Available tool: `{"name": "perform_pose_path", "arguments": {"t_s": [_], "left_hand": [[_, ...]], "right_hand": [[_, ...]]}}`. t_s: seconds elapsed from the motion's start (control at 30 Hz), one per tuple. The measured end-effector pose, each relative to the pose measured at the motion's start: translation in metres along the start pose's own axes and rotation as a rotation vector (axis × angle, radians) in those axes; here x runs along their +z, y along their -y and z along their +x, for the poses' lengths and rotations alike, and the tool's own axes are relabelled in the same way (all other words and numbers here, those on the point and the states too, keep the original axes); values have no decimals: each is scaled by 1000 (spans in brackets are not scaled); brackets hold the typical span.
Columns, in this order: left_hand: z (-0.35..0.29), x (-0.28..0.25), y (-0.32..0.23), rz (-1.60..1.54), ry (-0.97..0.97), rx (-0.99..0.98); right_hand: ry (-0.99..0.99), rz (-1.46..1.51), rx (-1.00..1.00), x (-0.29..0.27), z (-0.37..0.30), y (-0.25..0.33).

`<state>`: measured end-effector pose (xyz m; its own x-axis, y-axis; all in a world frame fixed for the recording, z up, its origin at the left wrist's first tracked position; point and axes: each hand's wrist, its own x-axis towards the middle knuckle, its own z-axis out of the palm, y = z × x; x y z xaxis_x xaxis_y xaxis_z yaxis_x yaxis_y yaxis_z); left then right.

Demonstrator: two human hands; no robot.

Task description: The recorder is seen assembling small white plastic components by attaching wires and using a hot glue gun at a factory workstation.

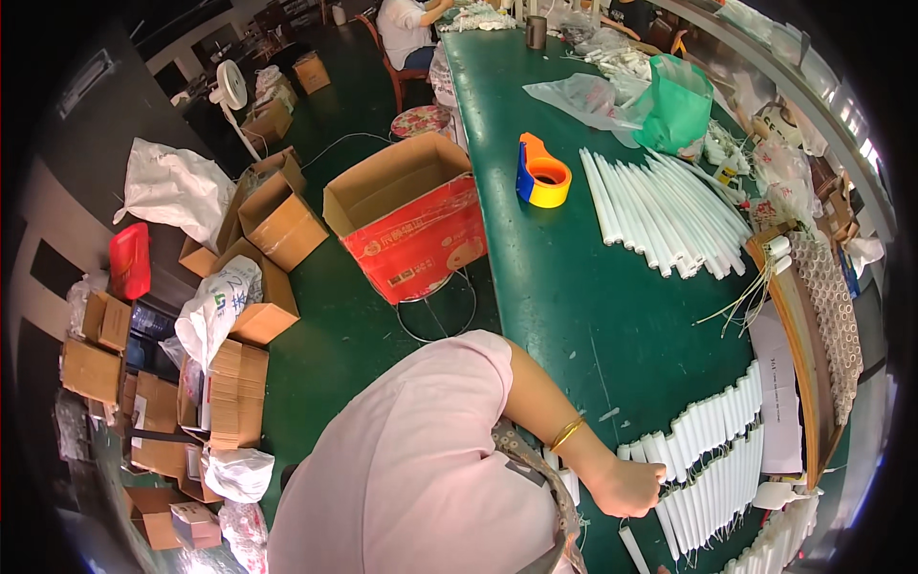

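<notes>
My left hand, a gold bracelet on its wrist, is closed at the near left end of a row of short white tubes. What its fingers hold is hidden. Below that row lies a second row of white tubes with thin wires at their lower ends. A single white tube lies tilted just under my left hand. Of my right hand, only a skin-coloured sliver seems to show at the bottom edge, its fingers hidden. Long white tubes lie fanned out farther up the green table.
A yellow, orange and blue tape dispenser stands near the table's left edge. Beyond it are a green plastic bag and a metal cup. A red carton sits on a stool beside the table. Cardboard boxes line the floor at left.
</notes>
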<state>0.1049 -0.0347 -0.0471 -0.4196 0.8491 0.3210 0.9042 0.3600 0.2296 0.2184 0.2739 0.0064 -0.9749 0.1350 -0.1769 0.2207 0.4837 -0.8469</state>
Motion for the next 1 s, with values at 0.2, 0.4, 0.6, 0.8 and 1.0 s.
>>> {"name": "perform_pose_path", "arguments": {"t_s": [0.2, 0.4, 0.6, 0.8, 1.0], "left_hand": [[1, 3, -1, -23, -23, 4], [0, 7, 1, -155, -165, 23], [-8, -13, -1, -159, -60, -14], [-11, -23, 2, -237, -138, -39], [5, -29, 6, -265, -48, -13]], "right_hand": [[-2, -176, -75, -4, 3, -22], [78, -105, -163, 4, 0, 18], [19, 62, -9, -5, -4, -10], [71, -129, -51, -4, 5, -1], [83, -174, -170, -19, 8, -10]]}}
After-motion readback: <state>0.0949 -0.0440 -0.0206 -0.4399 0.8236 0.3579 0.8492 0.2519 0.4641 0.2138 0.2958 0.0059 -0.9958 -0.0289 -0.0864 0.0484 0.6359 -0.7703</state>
